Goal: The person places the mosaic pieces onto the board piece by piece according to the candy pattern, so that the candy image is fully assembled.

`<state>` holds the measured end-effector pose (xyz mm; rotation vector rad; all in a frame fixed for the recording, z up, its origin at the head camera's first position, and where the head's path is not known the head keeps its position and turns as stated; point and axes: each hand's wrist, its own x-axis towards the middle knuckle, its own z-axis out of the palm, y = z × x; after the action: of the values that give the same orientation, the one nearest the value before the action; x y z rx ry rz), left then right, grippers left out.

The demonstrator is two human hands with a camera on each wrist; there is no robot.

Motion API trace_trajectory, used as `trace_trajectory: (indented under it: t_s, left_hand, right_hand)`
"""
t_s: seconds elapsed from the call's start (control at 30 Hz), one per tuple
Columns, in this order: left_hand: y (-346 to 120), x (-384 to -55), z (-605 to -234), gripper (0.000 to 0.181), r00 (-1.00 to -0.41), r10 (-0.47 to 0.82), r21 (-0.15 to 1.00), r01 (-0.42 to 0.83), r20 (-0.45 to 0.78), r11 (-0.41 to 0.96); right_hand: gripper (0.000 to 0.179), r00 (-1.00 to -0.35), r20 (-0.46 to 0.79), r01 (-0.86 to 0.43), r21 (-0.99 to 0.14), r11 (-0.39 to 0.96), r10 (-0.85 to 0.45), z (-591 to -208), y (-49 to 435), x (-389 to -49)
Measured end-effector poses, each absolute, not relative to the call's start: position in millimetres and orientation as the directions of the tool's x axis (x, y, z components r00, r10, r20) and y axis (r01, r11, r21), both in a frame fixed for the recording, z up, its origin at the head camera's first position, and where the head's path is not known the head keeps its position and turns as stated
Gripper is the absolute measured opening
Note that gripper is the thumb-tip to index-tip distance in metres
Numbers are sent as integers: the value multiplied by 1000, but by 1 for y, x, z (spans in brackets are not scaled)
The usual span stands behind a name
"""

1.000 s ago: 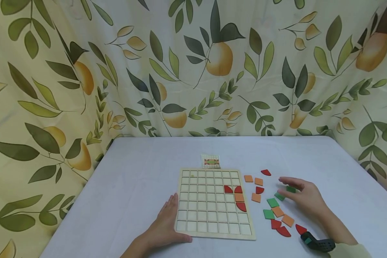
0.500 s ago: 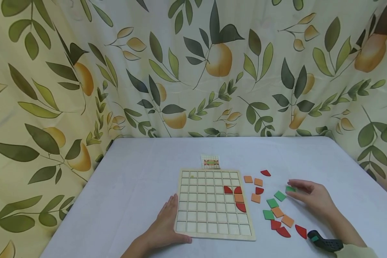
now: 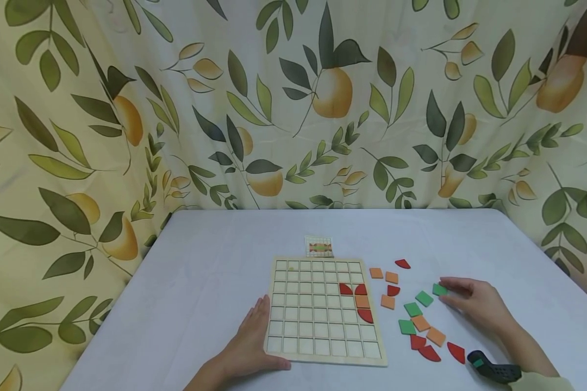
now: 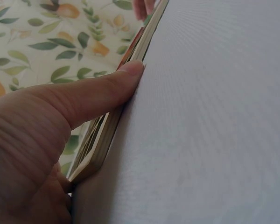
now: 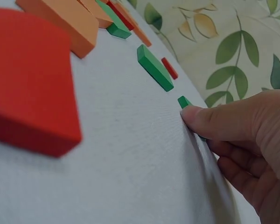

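Note:
My left hand rests at the near left corner of the pale grid board, fingers straight along its side. In the left wrist view the thumb lies against the board's edge. Three red quarter-circle tiles and one orange square tile sit in cells toward the board's right side. Right of the board, my right hand pinches a green square tile between thumb and fingers. The right wrist view shows the thumb on that tile's near edge, with most of the tile hidden behind it.
A small printed pattern card lies at the board's far edge. Loose green tiles, orange squares and red pieces are scattered between board and right hand. A patterned curtain hangs behind the white table.
My right hand has moved right, away from over the neighbouring green tile, and its thumb and fingers have closed on the outermost green square tile. The left hand and board stay put.

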<state>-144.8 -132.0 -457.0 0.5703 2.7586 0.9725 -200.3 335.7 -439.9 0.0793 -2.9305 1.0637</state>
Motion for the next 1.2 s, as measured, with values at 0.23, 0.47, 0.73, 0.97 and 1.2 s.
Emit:
trace_trajectory:
  t_s: [0.23, 0.47, 0.73, 0.97, 1.2]
  left_hand:
    - [-132, -144, -457, 131, -911, 411, 624, 315, -12, 715]
    - [-131, -145, -457, 131, -909, 416, 625, 316, -15, 714]
    - [-132, -145, -458, 131, -912, 411, 625, 309, -20, 717]
    - [-134, -145, -458, 131, -912, 410, 630, 305, -23, 714]
    - [-133, -144, -458, 131, -910, 414, 628, 318, -8, 711]
  right_hand:
    - [49, -999, 39, -53, -639, 768, -37, -442, 337, -201]
    - [55, -998, 50, -54, -656, 753, -28, -435, 329, -200]
    - [54, -998, 16, -56, -703, 709, -63, -429, 308, -203]
    - [49, -994, 58, -106, -712, 694, -91, -426, 290, -206]
    - [43, -983, 97, -176, -725, 666, -154, -425, 267, -212]
